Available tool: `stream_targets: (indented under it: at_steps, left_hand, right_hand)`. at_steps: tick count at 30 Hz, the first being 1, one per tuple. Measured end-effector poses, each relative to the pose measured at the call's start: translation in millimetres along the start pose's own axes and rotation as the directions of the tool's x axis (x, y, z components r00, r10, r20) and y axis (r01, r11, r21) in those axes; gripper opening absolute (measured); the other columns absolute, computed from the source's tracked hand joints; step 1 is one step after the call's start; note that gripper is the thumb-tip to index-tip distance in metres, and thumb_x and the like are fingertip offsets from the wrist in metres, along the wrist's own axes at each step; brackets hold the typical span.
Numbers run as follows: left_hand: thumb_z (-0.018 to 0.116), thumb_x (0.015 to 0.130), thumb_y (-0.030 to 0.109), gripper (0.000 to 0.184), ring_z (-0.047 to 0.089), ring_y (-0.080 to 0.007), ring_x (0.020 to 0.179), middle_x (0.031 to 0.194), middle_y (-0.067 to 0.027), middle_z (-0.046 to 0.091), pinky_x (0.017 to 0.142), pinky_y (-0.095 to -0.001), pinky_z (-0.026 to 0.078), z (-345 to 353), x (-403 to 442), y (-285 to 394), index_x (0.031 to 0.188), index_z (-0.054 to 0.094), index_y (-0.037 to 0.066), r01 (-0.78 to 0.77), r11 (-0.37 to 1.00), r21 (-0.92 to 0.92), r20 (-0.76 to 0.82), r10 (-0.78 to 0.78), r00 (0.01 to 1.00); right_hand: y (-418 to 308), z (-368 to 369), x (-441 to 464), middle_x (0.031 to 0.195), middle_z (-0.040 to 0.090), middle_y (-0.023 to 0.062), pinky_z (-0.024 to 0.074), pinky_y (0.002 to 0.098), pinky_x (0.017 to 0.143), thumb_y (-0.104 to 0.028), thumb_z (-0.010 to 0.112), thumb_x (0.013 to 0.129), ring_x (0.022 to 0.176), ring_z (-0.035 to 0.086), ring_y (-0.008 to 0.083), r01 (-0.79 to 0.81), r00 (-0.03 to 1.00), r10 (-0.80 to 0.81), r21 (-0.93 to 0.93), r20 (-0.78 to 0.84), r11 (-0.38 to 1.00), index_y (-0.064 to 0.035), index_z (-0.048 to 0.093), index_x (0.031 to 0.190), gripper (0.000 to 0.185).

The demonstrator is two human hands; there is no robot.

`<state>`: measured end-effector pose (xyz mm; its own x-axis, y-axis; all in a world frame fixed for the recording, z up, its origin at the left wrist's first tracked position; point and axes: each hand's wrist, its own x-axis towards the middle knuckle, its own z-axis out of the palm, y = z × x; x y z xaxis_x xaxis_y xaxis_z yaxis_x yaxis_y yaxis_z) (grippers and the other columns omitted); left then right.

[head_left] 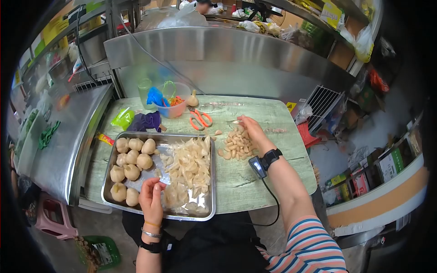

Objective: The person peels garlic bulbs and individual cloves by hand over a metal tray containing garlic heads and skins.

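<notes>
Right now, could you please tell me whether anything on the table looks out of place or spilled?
Only something minor: one pale clove lies on the table apart from the clove pile, towards the orange-handled scissors, so it looks strayed. I see nothing clearly spilled or damaged.

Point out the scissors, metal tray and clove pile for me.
Scissors (199, 115): head view, orange handles, near where they meet.
Metal tray (213, 182): head view, rim on the right side.
Clove pile (234, 147): head view, cloves near the pile's middle.
</notes>
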<state>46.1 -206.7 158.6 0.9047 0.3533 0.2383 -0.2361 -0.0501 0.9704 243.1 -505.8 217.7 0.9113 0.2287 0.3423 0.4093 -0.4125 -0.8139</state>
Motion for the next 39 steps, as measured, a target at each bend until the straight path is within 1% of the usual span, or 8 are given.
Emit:
stream_targets:
  at_steps: [5, 11, 13, 21, 29, 33, 35, 39]
  left_hand:
    - [0.047, 0.097, 0.014, 0.017, 0.054, -0.0104, 0.080, 0.086, -0.0044, 0.059, 0.075, -0.0240, 0.044, 0.1, -1.4, 2.3, 0.106, 0.054, 0.000, -0.017, 0.999, -0.032, -0.037, 0.015, 0.999]
    - [0.044, 0.098, 0.014, 0.020, 0.048, -0.0082, 0.071, 0.093, -0.0066, 0.054, 0.063, -0.0214, 0.042, -9.0, -1.6, -5.6, 0.114, 0.048, 0.003, -0.152, 0.961, -0.231, -0.259, 0.090, 0.962]
    - [0.043, 0.098, 0.014, 0.021, 0.049, -0.0083, 0.071, 0.094, -0.0069, 0.054, 0.062, -0.0214, 0.042, -8.2, -2.1, -5.6, 0.115, 0.047, 0.003, -0.172, 0.956, -0.236, -0.297, 0.098, 0.950]
    - [0.043, 0.098, 0.015, 0.021, 0.049, -0.0080, 0.071, 0.096, -0.0069, 0.054, 0.063, -0.0206, 0.043, -10.6, -3.2, -4.8, 0.115, 0.047, 0.003, -0.186, 0.936, -0.298, -0.310, 0.090, 0.946]
    - [0.047, 0.096, 0.013, 0.015, 0.049, -0.0081, 0.070, 0.091, -0.0051, 0.056, 0.061, -0.0206, 0.041, -11.0, -3.6, -4.2, 0.107, 0.051, 0.003, -0.173, 0.956, -0.237, -0.267, 0.108, 0.958]
    - [0.047, 0.096, 0.012, 0.015, 0.049, -0.0080, 0.070, 0.090, -0.0048, 0.056, 0.061, -0.0205, 0.041, -10.2, -4.4, -1.8, 0.107, 0.051, 0.003, -0.168, 0.956, -0.242, -0.261, 0.103, 0.960]
    - [0.047, 0.095, 0.011, 0.015, 0.049, -0.0077, 0.069, 0.090, -0.0047, 0.056, 0.060, -0.0203, 0.041, -9.7, -4.1, -1.5, 0.107, 0.051, 0.003, -0.174, 0.958, -0.230, -0.264, 0.111, 0.958]
    - [0.048, 0.095, 0.011, 0.015, 0.048, -0.0073, 0.068, 0.090, -0.0045, 0.056, 0.059, -0.0202, 0.041, -9.5, -4.5, -2.5, 0.107, 0.051, 0.003, -0.179, 0.958, -0.225, -0.276, 0.113, 0.954]
  right_hand:
    - [28.2, -15.8, 12.3, 0.105, 0.064, 0.0059, 0.0384, 0.0321, 0.093, -0.037, 0.052, 0.092, 0.106, 0.056, 0.0172, -0.320, 0.917, 0.384, 0.379, -0.105, 0.868, -0.0061, 0.063, 0.104, 0.035]
    - [-32.7, 45.7, -26.2, 0.098, 0.065, 0.0021, 0.0463, 0.0239, 0.075, -0.016, 0.066, 0.084, 0.089, 0.061, 0.0135, -0.256, 0.949, 0.125, 0.474, 0.291, 0.843, -0.0058, 0.062, 0.104, 0.023]
    - [-87.0, 68.0, -37.7, 0.098, 0.064, 0.0045, 0.0490, 0.0254, 0.073, -0.014, 0.070, 0.079, 0.085, 0.062, 0.0168, 0.383, 0.855, -0.277, -0.174, 0.440, 0.907, -0.0071, 0.062, 0.105, 0.028]
    - [-89.5, 156.7, -82.8, 0.104, 0.061, 0.0091, 0.0459, 0.0394, 0.088, -0.016, 0.074, 0.067, 0.105, 0.055, 0.0284, 0.684, 0.524, -0.516, 0.027, 0.678, 0.729, -0.0104, 0.063, 0.106, 0.041]
    - [-87.2, 114.3, -35.1, 0.098, 0.065, 0.0060, 0.0483, 0.0263, 0.076, -0.009, 0.065, 0.083, 0.087, 0.060, 0.0119, 0.108, 0.764, -0.048, -0.053, 0.644, 0.993, -0.0024, 0.065, 0.103, 0.022]
    - [-82.7, 96.6, -11.3, 0.097, 0.064, 0.0053, 0.0486, 0.0272, 0.077, -0.009, 0.066, 0.081, 0.088, 0.060, 0.0125, 0.403, 0.810, -0.307, -0.094, 0.499, 0.910, -0.0017, 0.064, 0.099, 0.019]
    - [-49.2, 105.7, 2.8, 0.096, 0.063, 0.0065, 0.0490, 0.0294, 0.078, -0.007, 0.067, 0.078, 0.087, 0.061, 0.0183, 0.013, 0.980, -0.033, 0.104, 0.196, 0.994, -0.0016, 0.064, 0.093, 0.016]
    - [-48.3, 117.9, -2.0, 0.097, 0.060, 0.0114, 0.0474, 0.0362, 0.081, -0.007, 0.067, 0.072, 0.092, 0.057, 0.0312, 0.503, 0.844, -0.361, -0.350, 0.397, 0.790, -0.0037, 0.064, 0.089, 0.017]
